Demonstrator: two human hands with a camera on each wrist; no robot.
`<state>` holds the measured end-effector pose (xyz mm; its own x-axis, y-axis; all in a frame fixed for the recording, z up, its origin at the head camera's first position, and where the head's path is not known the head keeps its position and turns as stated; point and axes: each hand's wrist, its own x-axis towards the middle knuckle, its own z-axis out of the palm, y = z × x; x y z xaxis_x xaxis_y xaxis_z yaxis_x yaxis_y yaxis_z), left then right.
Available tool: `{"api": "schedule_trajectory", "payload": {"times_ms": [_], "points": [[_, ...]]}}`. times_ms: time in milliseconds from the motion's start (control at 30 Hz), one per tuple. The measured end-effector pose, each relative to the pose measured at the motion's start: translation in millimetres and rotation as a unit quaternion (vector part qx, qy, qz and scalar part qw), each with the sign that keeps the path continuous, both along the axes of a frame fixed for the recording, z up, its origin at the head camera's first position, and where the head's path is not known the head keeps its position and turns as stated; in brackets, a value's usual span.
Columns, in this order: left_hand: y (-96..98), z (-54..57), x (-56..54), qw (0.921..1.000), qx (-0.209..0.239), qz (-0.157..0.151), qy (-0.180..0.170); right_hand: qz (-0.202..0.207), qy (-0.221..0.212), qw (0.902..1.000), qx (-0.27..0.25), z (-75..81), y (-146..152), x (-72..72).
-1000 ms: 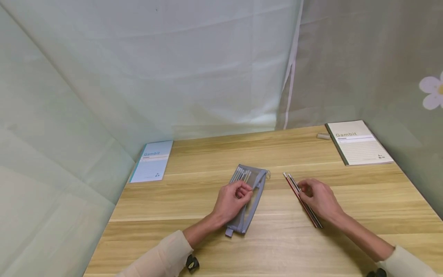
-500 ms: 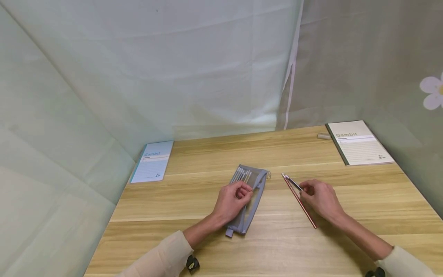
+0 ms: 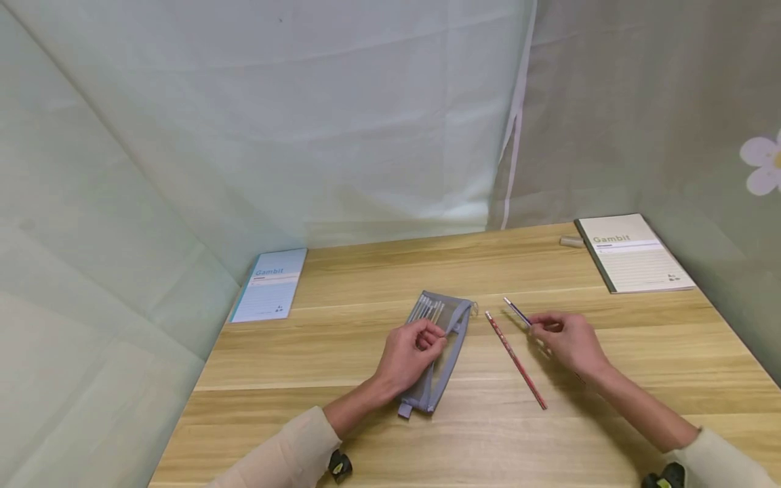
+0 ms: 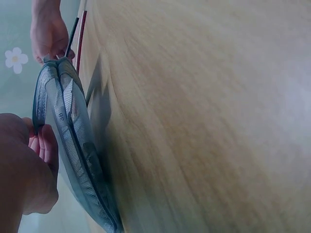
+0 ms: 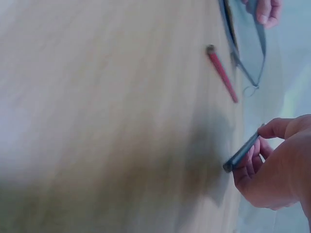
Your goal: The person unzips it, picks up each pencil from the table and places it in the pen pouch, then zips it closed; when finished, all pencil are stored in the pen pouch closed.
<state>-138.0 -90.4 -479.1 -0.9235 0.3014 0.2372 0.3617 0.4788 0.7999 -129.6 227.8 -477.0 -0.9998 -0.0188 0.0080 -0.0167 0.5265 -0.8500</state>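
Observation:
My left hand (image 3: 415,352) pinches the edge of a grey mesh pencil case (image 3: 450,369) and holds its mouth apart, as the left wrist view shows. Several pencils (image 3: 427,308) lie inside the case, their ends showing through the mesh. To the right, my right hand (image 3: 570,342) grips a dark blue pencil (image 3: 517,311) between thumb and fingers, lifted off the table; its shadow falls below in the right wrist view. A red patterned pencil (image 3: 516,360) lies on the table between the case and my right hand.
The wooden table (image 3: 366,278) carries a blue notebook (image 3: 268,285) at the back left and a cream notebook (image 3: 634,253) at the back right. A small grey-beige block (image 3: 571,240) lies beside the cream one. Cloth curtains (image 3: 366,135) stand behind.
My right hand has picked up the dark pencil from beside the red one and raised it. The red pencil has shifted slightly left. My left hand stays on the case.

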Motion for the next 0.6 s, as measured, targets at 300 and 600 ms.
{"api": "schedule_trajectory", "payload": {"times_ms": [300, 600], "points": [[-0.1, -0.6, -1.1, 1.0, 0.0, 0.0, 0.002, 0.011, -0.094, 0.9874, -0.127, 16.3, -15, -1.8], [-0.1, 0.2, -1.1, 1.0, 0.001, 0.001, 0.0, 0.04, -0.158, 0.9639, -0.21, 18.4, -37, 0.5]]}}
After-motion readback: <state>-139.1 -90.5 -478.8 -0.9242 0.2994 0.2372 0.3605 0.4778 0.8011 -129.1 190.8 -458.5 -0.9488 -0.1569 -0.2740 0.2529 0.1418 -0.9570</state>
